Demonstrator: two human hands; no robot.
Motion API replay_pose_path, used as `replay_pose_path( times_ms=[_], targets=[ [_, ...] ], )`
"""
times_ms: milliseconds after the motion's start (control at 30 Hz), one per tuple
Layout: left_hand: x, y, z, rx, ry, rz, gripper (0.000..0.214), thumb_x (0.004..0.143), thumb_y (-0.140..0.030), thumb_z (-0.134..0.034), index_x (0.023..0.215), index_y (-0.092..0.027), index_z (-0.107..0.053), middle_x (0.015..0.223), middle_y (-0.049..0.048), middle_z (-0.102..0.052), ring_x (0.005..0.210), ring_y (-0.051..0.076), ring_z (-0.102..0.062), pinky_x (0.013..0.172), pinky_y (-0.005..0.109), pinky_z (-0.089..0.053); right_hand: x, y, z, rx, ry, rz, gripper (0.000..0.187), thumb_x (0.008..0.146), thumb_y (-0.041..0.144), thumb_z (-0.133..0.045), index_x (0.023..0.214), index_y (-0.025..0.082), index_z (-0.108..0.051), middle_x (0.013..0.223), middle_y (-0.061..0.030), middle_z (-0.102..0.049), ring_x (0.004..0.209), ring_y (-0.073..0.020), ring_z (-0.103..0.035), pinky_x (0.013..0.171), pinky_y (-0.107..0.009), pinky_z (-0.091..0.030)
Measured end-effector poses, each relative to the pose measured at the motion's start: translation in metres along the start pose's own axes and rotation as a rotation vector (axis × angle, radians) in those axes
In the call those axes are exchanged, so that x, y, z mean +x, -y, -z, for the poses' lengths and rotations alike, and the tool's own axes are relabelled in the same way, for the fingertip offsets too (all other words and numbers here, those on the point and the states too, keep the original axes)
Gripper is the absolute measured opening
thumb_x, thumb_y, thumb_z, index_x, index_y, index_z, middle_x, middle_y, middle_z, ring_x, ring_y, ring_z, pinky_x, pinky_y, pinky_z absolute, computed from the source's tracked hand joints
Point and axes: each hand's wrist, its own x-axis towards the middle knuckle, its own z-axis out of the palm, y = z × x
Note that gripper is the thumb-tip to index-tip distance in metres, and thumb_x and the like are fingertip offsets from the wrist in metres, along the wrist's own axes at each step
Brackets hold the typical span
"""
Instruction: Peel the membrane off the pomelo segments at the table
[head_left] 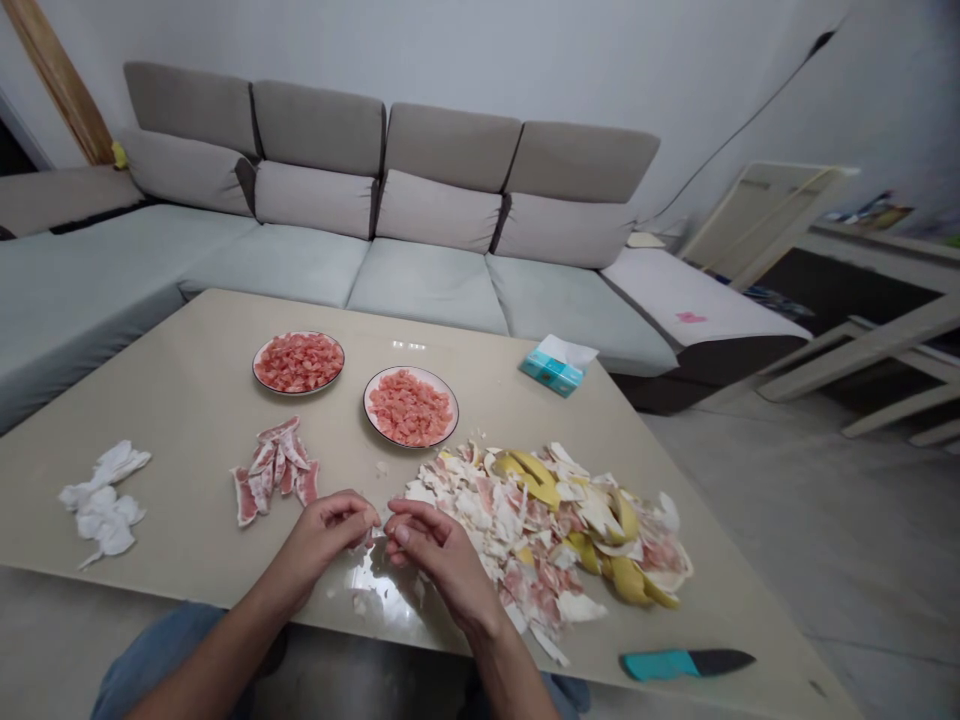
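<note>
Head view has fanned wedges [277, 467] ahead and left of the nearer left hand [330, 528], farther from the right hand [435, 550], fingers [424, 513] curled, clamped or not I cannot tell.

This looks like a home, more exactly its living room. A long grey sofa [420, 285] with loose cushions [439, 210] stretches from about 10 to 1 o'clock, set against a plain pale wall [585, 60] at 12. In front of it, towards 6 o'clock, stands a low, glossy coffee table [187, 400], with a tissue box [553, 370] just off the middle at 3. A cluttered white stand [870, 240] is at 3 o'clock, and smooth grey floor [735, 470] shows at 4.
</note>
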Motion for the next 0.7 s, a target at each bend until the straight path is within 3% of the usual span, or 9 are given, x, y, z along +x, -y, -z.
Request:
replay_pose_path(
  times_ms=[200,300,433,567,700],
  targets=[
    [0.0013,0.0033,-0.0017,-0.034,-0.056,0.000,0.034,0.081,-0.042,-0.060,0.099,-0.014,-0.064,0.058,-0.0046,-0.050,0.054,0.011,-0.047,0.053,0.022,-0.036,0.0010,0.0012,0.0008,0.016,0.010,0.031,0.028,0.068,0.036,-0.081,0.082,0.016,-0.067,0.077,-0.0013,-0.065,0.066,-0.0115,-0.062,0.063,-0.023,-0.050],
    [-0.0002,0.0055,-0.0026,0.057,-0.052,-0.031,0.029,0.080,-0.040,-0.061,0.094,-0.015,-0.066,0.058,-0.0052,-0.045,0.049,0.009,-0.043,0.047,0.021,-0.033,0.0004,0.0023,0.0004,-0.024,-0.010,0.051,0.028,0.066,0.037,-0.081,0.079,0.016,-0.067,0.072,-0.0007,-0.065,0.064,-0.0118,-0.061,0.064,-0.024,-0.049],
    [-0.0042,0.0051,-0.0049,0.355,-0.091,-0.250,0.018,0.081,-0.031,-0.061,0.076,-0.017,-0.071,0.065,0.0007,-0.054,0.057,0.012,-0.048,0.051,0.021,-0.036,-0.0002,0.0029,-0.0009,-0.059,-0.030,0.079,0.029,0.066,0.038,-0.082,0.080,0.016,-0.068,0.072,-0.0008,-0.066,0.063,-0.0119,-0.061,0.065,-0.024,-0.048],
    [-0.0073,0.0064,-0.0083,0.532,-0.137,-0.413,0.013,0.082,-0.026,-0.061,0.089,-0.020,-0.070,0.080,0.0050,-0.064,0.060,0.012,-0.054,0.048,0.020,-0.039,-0.0011,0.0037,-0.0030,-0.094,-0.051,0.120,0.028,0.067,0.038,-0.080,0.080,0.016,-0.067,0.071,-0.0010,-0.066,0.063,-0.0130,-0.060,0.064,-0.025,-0.048],
    [-0.0082,0.0089,-0.0093,0.638,-0.173,-0.526,0.013,0.085,-0.023,-0.058,0.090,-0.020,-0.069,0.088,0.0078,-0.069,0.081,0.018,-0.063,0.067,0.026,-0.049,-0.0020,0.0036,-0.0054,-0.121,-0.064,0.142,0.026,0.069,0.037,-0.079,0.081,0.017,-0.067,0.072,-0.0015,-0.068,0.065,-0.0133,-0.061,0.066,-0.025,-0.048]
  ],
)
